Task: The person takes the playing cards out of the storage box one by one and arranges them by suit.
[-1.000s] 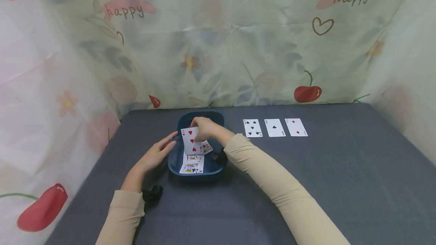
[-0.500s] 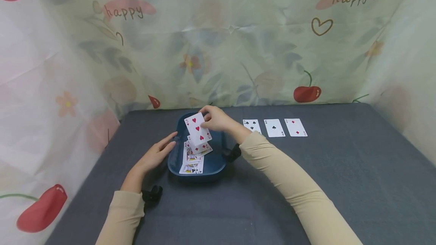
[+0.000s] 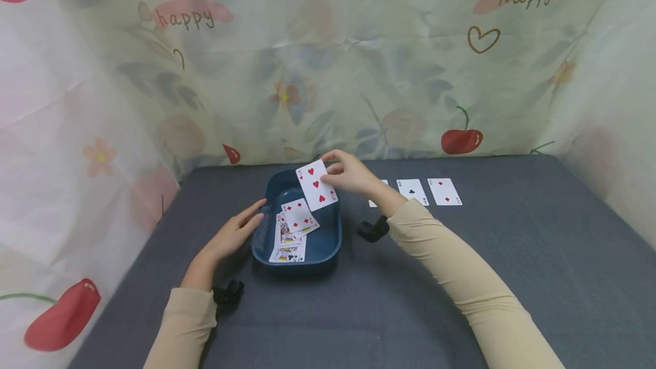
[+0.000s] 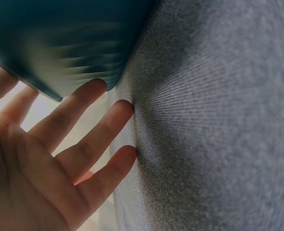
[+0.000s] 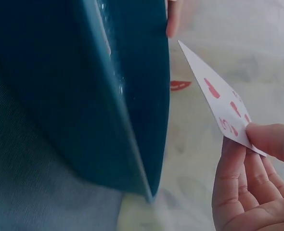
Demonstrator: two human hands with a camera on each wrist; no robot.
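Note:
My right hand [image 3: 349,174] pinches a three of hearts playing card [image 3: 316,185] between thumb and fingers. The card is tilted over the back right rim of a dark blue tray [image 3: 328,244]; the right wrist view shows the card [image 5: 219,98] beside the tray wall [image 5: 108,96]. Several cards lie overlapped inside the tray, a four of diamonds [image 3: 298,215] on top and face cards [image 3: 288,254] partly hidden below. My left hand [image 3: 234,235] rests at the tray's left side, fingers straight; in the left wrist view its fingertips [image 4: 96,86] are right at the tray wall [image 4: 70,43].
To the right of the tray lie face-up cards in a row: an ace-like club card [image 3: 412,191], a two of diamonds [image 3: 445,191], and one mostly hidden behind my right wrist [image 3: 373,204]. Dark grey cloth covers the table [image 3: 328,323]. A patterned curtain [image 3: 328,73] stands behind.
My right hand has lifted the three of hearts from the cards in the tray and moved it up and to the right. The four of diamonds is now uncovered. My left hand stays put.

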